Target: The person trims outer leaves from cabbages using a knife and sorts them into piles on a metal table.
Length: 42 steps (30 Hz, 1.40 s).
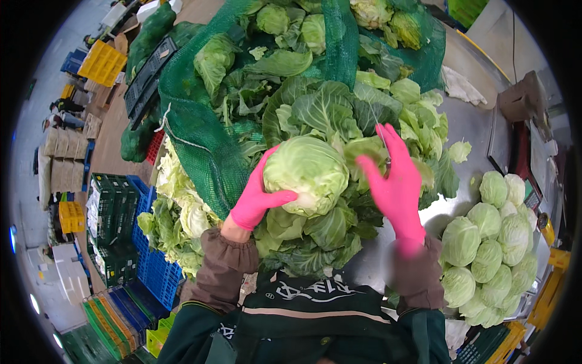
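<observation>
A trimmed pale green cabbage (307, 175) rests in my left hand (261, 195), its cut stem end turned towards me beside my thumb. My pink-gloved right hand (398, 184) is just right of the cabbage, thumb spread and slightly blurred. Along its fingers runs a thin bright edge that looks like a knife blade (381, 129); most of the handle is hidden by the hand. Loose dark outer cabbage leaves (325, 109) spread behind and beneath the cabbage. Paler leaves (420, 120) are heaped behind my right hand.
Trimmed cabbages (493, 245) are piled on the metal table (373, 252) at right. A green mesh sack (195, 118) holding untrimmed cabbages lies ahead. Leaf waste (182, 218) fills the left side, near blue crates (157, 259) and dark green crates (113, 209). People (66, 113) are far left.
</observation>
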Available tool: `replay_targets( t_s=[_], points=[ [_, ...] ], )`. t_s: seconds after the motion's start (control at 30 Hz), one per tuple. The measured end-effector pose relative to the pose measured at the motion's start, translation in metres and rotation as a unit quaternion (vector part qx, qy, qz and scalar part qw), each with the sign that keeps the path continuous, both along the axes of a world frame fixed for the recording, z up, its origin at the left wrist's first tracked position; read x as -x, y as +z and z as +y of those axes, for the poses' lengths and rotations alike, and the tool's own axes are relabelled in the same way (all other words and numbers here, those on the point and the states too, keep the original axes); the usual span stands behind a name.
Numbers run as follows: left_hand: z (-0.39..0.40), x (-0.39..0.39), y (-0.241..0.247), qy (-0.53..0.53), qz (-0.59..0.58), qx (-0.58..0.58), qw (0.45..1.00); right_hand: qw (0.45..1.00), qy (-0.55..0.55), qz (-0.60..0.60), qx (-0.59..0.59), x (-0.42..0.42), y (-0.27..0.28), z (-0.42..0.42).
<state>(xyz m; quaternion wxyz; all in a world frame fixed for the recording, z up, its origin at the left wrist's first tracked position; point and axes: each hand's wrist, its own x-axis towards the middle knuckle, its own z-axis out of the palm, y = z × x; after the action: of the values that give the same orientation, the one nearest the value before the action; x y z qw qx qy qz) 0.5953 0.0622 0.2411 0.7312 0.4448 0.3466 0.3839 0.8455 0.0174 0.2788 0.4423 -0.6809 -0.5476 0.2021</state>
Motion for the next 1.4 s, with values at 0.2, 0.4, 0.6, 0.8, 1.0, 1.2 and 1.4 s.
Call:
replay_targets(
  t_s=[0.2, 0.4, 0.6, 0.8, 1.0, 1.2, 1.4],
  points=[
    [0.031, -0.006, 0.027, -0.141, 0.103, -0.153, 0.973, 0.978, 0.186, 0.083, -0.039, 0.015, 0.005, 0.01],
    [0.032, -0.006, -0.006, -0.058, 0.142, -0.163, 0.975, 0.983, 0.108, 0.139, 0.048, 0.022, -0.026, 0.024],
    [0.008, -0.03, -0.006, -0.042, 0.405, -0.369, 0.836, 0.996, 0.089, -0.021, -0.023, 0.049, -0.021, 0.028],
    [0.004, -0.043, -0.025, 0.083, 0.355, -0.356, 0.86, 0.985, 0.142, -0.1, 0.009, 0.043, -0.036, 0.066],
    [0.008, 0.003, -0.002, 0.019, 0.387, -0.455, 0.802, 0.998, 0.054, -0.026, -0.034, 0.015, -0.061, 0.078],
    [0.018, 0.018, -0.004, 0.014, 0.329, -0.326, 0.886, 0.973, 0.06, -0.204, -0.095, 0.031, -0.067, 0.057],
    [0.005, 0.073, 0.037, 0.07, -0.098, 0.006, 0.993, 0.988, -0.047, -0.143, -0.032, -0.026, -0.072, 0.042]
  ],
)
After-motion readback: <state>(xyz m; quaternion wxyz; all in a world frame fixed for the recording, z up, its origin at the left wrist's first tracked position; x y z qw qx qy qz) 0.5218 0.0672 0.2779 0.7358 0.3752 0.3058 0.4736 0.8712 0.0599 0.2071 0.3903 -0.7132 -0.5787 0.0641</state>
